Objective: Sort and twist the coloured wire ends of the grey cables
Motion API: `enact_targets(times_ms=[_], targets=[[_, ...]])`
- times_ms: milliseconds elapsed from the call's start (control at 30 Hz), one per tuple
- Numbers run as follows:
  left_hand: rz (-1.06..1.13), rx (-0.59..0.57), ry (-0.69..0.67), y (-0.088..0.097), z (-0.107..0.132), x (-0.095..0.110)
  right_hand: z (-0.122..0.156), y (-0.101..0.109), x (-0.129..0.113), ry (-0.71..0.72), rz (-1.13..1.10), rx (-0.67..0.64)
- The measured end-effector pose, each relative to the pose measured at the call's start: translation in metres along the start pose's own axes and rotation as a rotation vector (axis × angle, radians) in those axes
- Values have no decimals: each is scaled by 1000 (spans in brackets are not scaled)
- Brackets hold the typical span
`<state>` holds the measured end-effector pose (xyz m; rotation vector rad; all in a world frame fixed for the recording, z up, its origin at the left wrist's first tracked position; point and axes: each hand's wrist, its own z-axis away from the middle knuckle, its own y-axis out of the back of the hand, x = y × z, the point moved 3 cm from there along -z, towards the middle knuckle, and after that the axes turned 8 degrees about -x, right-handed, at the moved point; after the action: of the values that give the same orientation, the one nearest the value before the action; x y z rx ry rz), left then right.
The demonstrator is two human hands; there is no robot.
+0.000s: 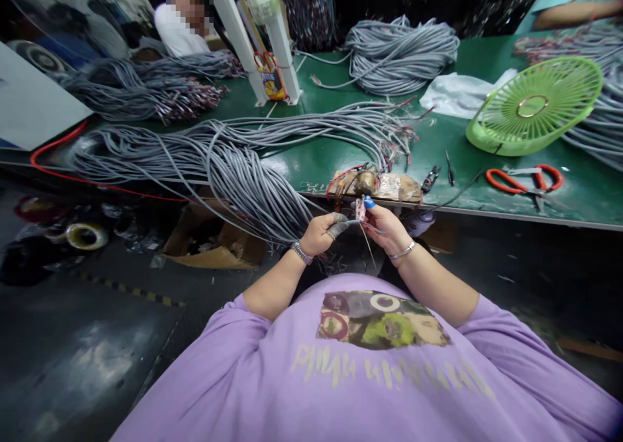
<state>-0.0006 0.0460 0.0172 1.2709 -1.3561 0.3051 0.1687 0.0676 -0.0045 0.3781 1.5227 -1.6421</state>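
My left hand [318, 234], with a grey covering on the thumb, is closed around a grey cable [349, 224] close to its end. Thin red and pale wires [370, 229] come out of that end. Closed on these wires is my right hand [388, 229], which has a blue cover on one fingertip. A small pink-and-white patterned piece shows at its fingers; I cannot tell whether it is a finger wrap. One pale strand hangs down below. Left of my hands, a large bundle of grey cables [253, 189] droops over the table edge.
On the green table [311, 82] lie orange-handled scissors [525, 181], small cutters [431, 179], a green fan [535, 108] and a coiled cable bundle [402, 56]. A taped block [379, 185] sits at the front edge. A cardboard box [219, 241] stands below. Two people are across the table.
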Motion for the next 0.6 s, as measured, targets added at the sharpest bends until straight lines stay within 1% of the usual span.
enact_targets(times_ms=[167, 267, 367, 467, 600], targets=[[-42, -24, -1, 0, 0, -1, 1, -4, 0, 48, 11, -39], [-53, -39, -3, -1, -1, -1, 3, -8, -2, 59, 5, -17], [-62, -53, 1, -2, -4, -1, 4, -10, -2, 33, 28, 26], [-62, -71, 6, -1, -6, 1, 9, -10, 0, -8, 33, 38], [34, -121, 9, 4, -1, 8, 16, -7, 2, -68, 9, 33]])
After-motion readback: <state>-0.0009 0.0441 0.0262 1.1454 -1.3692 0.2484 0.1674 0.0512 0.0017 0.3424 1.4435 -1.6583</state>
